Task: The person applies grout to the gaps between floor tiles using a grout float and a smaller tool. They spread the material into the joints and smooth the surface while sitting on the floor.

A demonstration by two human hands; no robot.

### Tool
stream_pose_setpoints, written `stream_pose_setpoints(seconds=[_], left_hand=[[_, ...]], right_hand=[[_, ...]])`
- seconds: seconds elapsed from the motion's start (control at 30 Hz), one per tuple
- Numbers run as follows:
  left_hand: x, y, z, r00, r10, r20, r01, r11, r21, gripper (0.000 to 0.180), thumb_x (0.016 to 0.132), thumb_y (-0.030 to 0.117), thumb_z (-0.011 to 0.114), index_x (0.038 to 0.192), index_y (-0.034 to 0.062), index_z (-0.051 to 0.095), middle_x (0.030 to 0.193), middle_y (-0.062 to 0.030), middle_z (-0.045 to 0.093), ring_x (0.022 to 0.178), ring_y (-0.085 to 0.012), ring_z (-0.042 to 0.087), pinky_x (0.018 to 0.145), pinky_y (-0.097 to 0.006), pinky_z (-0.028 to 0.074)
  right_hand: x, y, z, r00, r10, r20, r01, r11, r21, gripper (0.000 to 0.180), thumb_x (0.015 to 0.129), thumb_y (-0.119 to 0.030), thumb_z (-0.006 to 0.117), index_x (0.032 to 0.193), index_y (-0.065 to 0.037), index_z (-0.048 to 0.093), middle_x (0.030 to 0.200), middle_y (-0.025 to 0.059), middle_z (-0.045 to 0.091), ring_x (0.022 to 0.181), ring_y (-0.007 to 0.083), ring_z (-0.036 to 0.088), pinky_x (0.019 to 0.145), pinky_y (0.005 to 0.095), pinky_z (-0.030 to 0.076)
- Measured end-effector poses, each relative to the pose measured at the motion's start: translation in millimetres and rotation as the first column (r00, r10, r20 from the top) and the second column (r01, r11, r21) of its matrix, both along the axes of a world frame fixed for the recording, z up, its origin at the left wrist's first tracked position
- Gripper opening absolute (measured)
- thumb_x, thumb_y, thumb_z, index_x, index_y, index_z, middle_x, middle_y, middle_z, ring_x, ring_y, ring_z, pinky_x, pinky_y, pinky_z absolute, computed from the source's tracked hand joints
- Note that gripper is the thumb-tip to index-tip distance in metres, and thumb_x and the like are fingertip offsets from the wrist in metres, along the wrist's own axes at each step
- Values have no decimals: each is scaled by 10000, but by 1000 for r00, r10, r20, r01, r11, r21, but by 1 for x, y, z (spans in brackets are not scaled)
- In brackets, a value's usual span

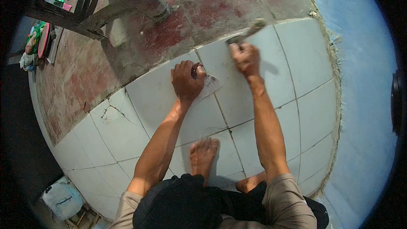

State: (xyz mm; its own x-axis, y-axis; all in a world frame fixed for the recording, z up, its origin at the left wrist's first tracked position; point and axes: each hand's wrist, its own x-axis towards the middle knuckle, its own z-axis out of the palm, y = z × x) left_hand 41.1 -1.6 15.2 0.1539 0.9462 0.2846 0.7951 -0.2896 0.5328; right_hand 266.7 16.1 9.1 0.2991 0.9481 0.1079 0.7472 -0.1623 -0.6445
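Head view: a person crouches barefoot over a floor of pale grey tiles (271,89), both forearms reaching forward to the edge where the tiling meets bare, red-stained concrete (85,80)
Left hand: the left hand (186,80) is curled down, knuckles up, pressing a thin pale flat piece (210,85) against a tile beside a grout joint; the fingers look closed around something dark, but what it is cannot be told
Right hand: the right hand (246,58) is clenched around the handle of a hammer-like tool (248,32), fully wrapped, no gap showing
Tool position: it lies above the outer row of tiles, just beyond the right fist and close to the concrete edge
Tool axis: its long axis runs diagonally, from the fist up and to the right, with the blurred head end pointing away from the person toward the blue wall (360,80)
Step in hand: by my reading, working a joint or tile edge, the left hand steadying the piece while the right readies a blow
Next move calls for: I judge a short, controlled stroke with the left fingers kept out of the line
Nearby: a cracked tile (111,109) to the left, a bare foot (203,154) below the hands
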Motion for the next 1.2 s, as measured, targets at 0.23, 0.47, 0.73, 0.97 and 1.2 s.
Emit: stream_pose_setpoints(seconds=[0.23, 0.47, 0.73, 0.97, 1.2], left_hand=[[-3, -1, 0, 999, -3, -50, 0, 998, -56, 237, 852, 288, 609, 916, 60, 608, 855, -145, 596, 861, -345, 573, 801, -482, 430], [-2, -2, -1, 998, 7, -67, -7, 1000, -5, 190, 843, 256, 626, 888, 73, 605, 846, -113, 596, 839, -310, 574, 785, -469, 428], [0, -2, -3, 998, 25, -65, -26, 1000, -8, 196, 837, 262, 627, 891, 74, 612, 848, -108, 592, 843, -305, 575, 796, -465, 431], [-5, -3, -4, 998, 15, -66, -16, 1000, -14, 211, 831, 276, 623, 892, 74, 613, 850, -110, 594, 834, -313, 575, 796, -462, 433], [-2, -2, -5, 999, 18, -38, -18, 1000, 3, 210, 832, 276, 610, 896, 77, 616, 838, -106, 597, 820, -310, 573, 786, -466, 432]], right_hand=[[4, -40, -2, 990, 137, -19, -136, 989, 63, 283, 887, -225, 727, 818, 45, 677, 700, 191, 690, 614, 234, 663, 591, 387, 516], [-1, -50, 5, 985, 141, 97, -152, 981, 117, 200, 913, -181, 696, 820, -4, 700, 659, 123, 680, 557, 244, 634, 561, 387, 510], [12, -69, 3, 989, 134, -68, -126, 985, 115, 245, 906, -155, 687, 724, -10, 609, 625, 118, 634, 512, 234, 597, 518, 378, 484], [3, -81, 21, 988, 22, -153, -24, 1000, -10, 234, 907, -173, 669, 746, -11, 622, 690, 154, 663, 626, 266, 646, 575, 440, 496], [5, -84, 10, 986, -38, -163, 44, 998, 34, 303, 931, -193, 663, 712, 2, 586, 611, 141, 545, 528, 232, 530, 518, 405, 437]])
